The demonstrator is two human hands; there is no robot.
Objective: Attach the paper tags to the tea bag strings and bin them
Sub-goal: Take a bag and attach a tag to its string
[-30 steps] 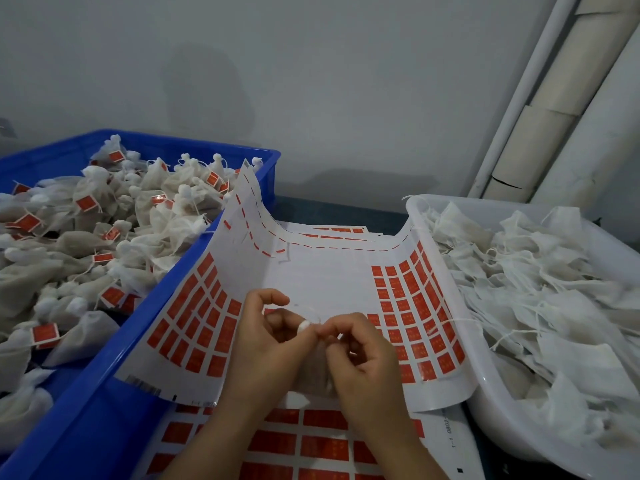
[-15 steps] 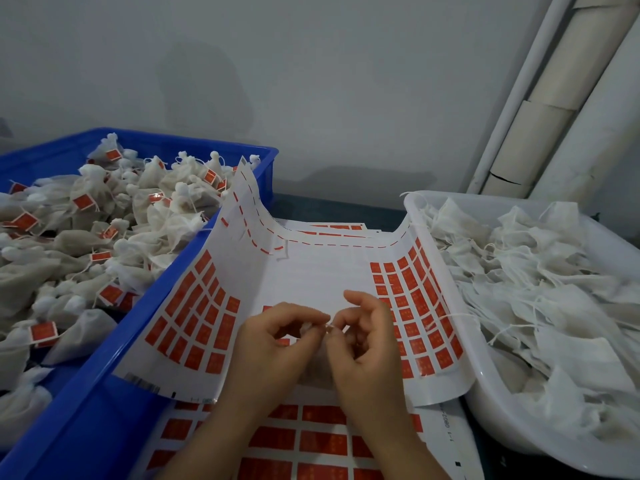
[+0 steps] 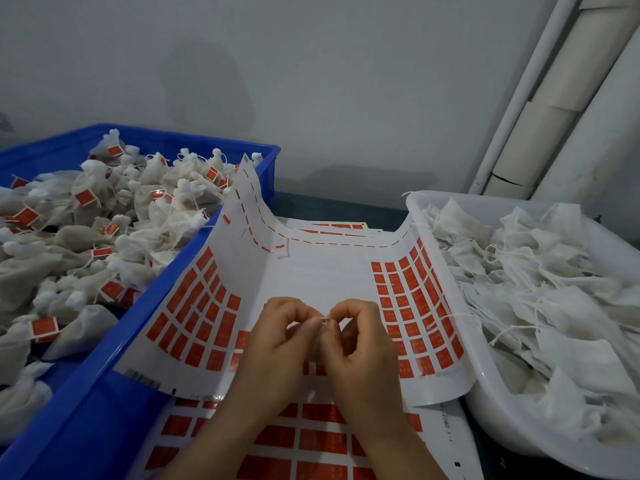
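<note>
My left hand [image 3: 277, 344] and my right hand [image 3: 363, 341] meet fingertip to fingertip over a curled white sheet of red tags [image 3: 311, 271]. Between the fingertips I pinch a thin white string [image 3: 325, 319]. A tea bag [image 3: 317, 348] hangs below it, mostly hidden behind my hands. No tag shows on the string. A blue bin [image 3: 104, 393] on the left holds several tea bags with red tags [image 3: 85, 197]. A white tub [image 3: 502, 420] on the right holds untagged white tea bags [image 3: 554, 299].
More sheets of red tags [image 3: 311, 441] lie flat under the curled one, between the two containers. A grey wall stands behind, with white pipes and a cardboard tube [image 3: 540, 140] leaning at the back right.
My hands have drawn slightly toward me and lower over the sheet, with the fingertips closing tighter on the string. The bins and sheets have not moved.
</note>
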